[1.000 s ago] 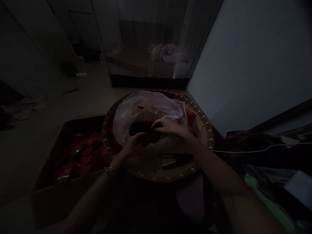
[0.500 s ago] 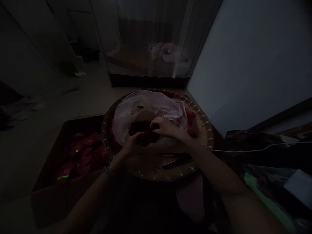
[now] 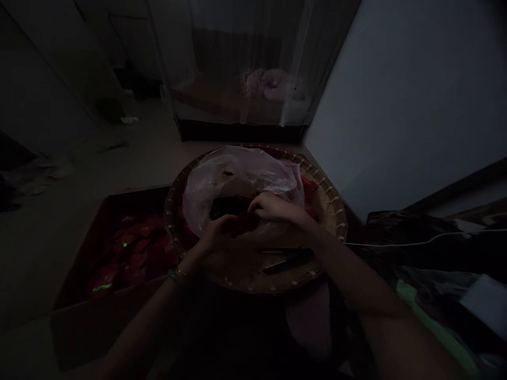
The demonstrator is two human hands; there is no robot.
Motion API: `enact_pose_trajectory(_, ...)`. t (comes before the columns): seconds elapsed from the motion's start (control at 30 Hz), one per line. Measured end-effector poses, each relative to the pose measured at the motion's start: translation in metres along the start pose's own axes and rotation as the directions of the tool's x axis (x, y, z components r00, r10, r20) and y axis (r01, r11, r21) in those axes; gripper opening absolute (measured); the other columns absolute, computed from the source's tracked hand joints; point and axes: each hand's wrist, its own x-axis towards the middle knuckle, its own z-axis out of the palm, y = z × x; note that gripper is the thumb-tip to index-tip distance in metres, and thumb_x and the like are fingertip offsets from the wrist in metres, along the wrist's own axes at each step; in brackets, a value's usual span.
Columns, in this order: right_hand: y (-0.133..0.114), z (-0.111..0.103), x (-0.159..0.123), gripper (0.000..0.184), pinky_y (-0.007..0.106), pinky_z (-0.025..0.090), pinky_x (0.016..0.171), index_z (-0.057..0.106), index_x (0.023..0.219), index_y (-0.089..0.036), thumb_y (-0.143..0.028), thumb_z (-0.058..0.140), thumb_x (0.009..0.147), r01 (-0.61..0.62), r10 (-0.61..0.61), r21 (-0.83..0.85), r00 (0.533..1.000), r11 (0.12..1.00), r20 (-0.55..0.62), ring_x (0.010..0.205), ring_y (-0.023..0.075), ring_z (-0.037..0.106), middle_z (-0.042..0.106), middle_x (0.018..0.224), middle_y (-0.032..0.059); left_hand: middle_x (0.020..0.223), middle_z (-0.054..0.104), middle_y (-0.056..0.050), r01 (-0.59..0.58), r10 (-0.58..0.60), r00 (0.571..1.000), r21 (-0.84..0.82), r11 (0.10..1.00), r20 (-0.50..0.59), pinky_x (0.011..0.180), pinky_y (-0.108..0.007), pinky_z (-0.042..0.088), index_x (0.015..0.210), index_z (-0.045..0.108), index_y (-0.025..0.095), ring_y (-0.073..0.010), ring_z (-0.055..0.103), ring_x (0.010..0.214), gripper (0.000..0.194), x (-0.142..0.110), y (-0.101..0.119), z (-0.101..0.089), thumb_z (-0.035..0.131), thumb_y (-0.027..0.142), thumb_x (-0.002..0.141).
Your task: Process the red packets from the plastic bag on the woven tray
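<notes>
A round woven bamboo tray (image 3: 339,211) stands before me in dim light. On it lies a clear plastic bag (image 3: 245,163), its mouth open towards me with dark contents (image 3: 224,207) inside. At the bag's mouth, a small dark red packet (image 3: 241,224) is between my hands. My left hand (image 3: 216,232) grips its left side, thumb and fingers closed. My right hand (image 3: 273,207) bends its fingers down onto the packet's right end; the fingertips are partly hidden. Near the tray's front edge lie scissors or a knife with a metal blade (image 3: 275,266).
At the left, a cardboard box (image 3: 75,316) holds several shiny red packets (image 3: 134,243). More red packets (image 3: 309,184) lie at the tray's right. A white cord (image 3: 396,245) runs rightward past piled cloth and bags (image 3: 435,295). A netted bed (image 3: 237,95) stands behind, beside a pale wall (image 3: 415,95).
My right hand has shifted slightly right and down at the packet. My left hand stays almost in place, and the bag and tray have not moved.
</notes>
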Motion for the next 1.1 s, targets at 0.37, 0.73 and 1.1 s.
enact_pose_trajectory(0.37,-0.012,-0.001,0.01,0.024,0.016,0.04,0.056,0.074,0.086,-0.017,-0.011,0.062,0.066,-0.062,0.061,0.109,0.998,0.992,0.008,0.064,0.0112,0.062,0.071,0.074,0.0004,0.101,0.067,-0.008,0.001,-0.001,1.0,0.011,1.0,0.004,0.079,-0.031,0.051,0.114,0.057,0.013,-0.0216,0.064,0.091,0.043,-0.002,-0.011,0.0,0.062,0.018,0.071)
enact_pose_trajectory(0.73,-0.012,-0.007,0.006,0.02,0.017,0.039,0.052,0.072,0.088,-0.016,-0.02,0.058,0.074,-0.082,0.068,0.208,0.995,0.975,0.069,0.06,0.0099,0.059,0.069,0.072,0.0003,0.103,0.067,-0.006,0.006,-0.006,1.0,0.013,1.0,0.012,0.081,-0.031,0.051,0.115,0.056,0.016,-0.021,0.064,0.093,0.046,-0.001,-0.005,0.0,0.064,0.02,0.071)
enact_pose_trajectory(1.1,0.001,-0.001,0.012,0.022,0.019,0.04,0.062,0.07,0.095,-0.016,-0.018,0.06,0.075,0.07,-0.07,0.162,0.998,0.984,-0.005,0.074,0.0131,0.061,0.07,0.087,0.0024,0.112,0.064,-0.01,0.021,-0.016,0.999,-0.185,0.982,0.029,0.09,-0.038,0.049,0.118,0.053,0.015,-0.0247,0.061,0.103,0.053,0.001,0.008,-0.002,0.069,0.023,0.068)
